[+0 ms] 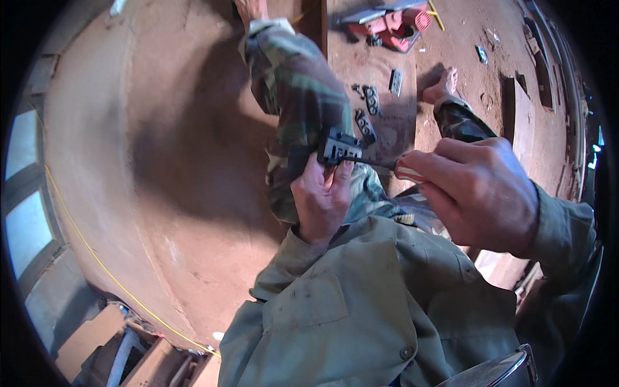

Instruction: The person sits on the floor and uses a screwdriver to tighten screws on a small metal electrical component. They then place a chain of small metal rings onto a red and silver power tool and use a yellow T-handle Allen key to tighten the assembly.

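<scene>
My left hand holds a small black plastic block with slots, above my camouflage-trousered knee. My right hand grips a screwdriver with a red-and-white handle. Its dark shaft points left and its tip meets the block's right side. Both hands are close together in front of my chest, over my olive-green jacket.
Two similar dark slotted parts and a small metal piece lie on the dusty reddish floor beyond my knee. A red power tool sits farther off. My bare foot rests at the right. A yellow cord runs along the left.
</scene>
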Demonstrator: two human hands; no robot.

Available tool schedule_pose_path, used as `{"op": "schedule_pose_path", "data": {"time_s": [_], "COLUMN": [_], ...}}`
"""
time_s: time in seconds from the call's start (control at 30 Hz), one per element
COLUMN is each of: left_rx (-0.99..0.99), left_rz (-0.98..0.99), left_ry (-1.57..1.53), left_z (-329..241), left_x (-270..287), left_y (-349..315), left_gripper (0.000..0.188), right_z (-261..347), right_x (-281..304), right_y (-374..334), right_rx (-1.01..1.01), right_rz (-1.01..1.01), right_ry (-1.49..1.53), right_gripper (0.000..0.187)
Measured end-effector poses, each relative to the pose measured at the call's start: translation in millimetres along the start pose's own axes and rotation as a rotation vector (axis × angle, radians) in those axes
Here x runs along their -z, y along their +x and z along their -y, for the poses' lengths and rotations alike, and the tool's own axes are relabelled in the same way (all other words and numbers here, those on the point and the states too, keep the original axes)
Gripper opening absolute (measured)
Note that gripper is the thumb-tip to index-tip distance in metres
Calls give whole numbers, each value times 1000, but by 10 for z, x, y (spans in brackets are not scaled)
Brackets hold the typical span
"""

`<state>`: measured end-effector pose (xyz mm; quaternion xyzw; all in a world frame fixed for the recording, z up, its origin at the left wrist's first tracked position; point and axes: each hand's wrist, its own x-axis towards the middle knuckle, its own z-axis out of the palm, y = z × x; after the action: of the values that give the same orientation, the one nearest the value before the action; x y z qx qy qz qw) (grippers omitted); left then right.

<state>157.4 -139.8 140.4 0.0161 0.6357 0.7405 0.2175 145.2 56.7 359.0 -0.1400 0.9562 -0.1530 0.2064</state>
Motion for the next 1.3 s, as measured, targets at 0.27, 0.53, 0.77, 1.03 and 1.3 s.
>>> {"op": "schedule_pose_path", "data": {"time_s": [0.27, 0.53, 0.77, 1.03, 1.3], "left_rx": [7, 87, 86, 73, 34], "left_rz": [40, 38, 29, 37, 11], "left_ry": [-136, -217, -195, -174, -117], "left_z": [-90, -139, -153, -147, -150], "left_x": [34, 80, 43, 47, -3], "left_y": [52, 101, 87, 79, 75], "left_gripper": [19, 15, 15, 17, 19], "right_z": [-192, -412, -493, -528, -375], "right_x": [-49, -456, -510, -555, -351], "right_y": [-471, -706, -688, -624, -605], "right_rx": [77, 42, 58, 66, 127], "right_rz": [-209, -275, -253, -248, -334], "right_ry": [-87, 95, 169, 166, -41], "right_gripper": [36, 37, 40, 44, 49]}}
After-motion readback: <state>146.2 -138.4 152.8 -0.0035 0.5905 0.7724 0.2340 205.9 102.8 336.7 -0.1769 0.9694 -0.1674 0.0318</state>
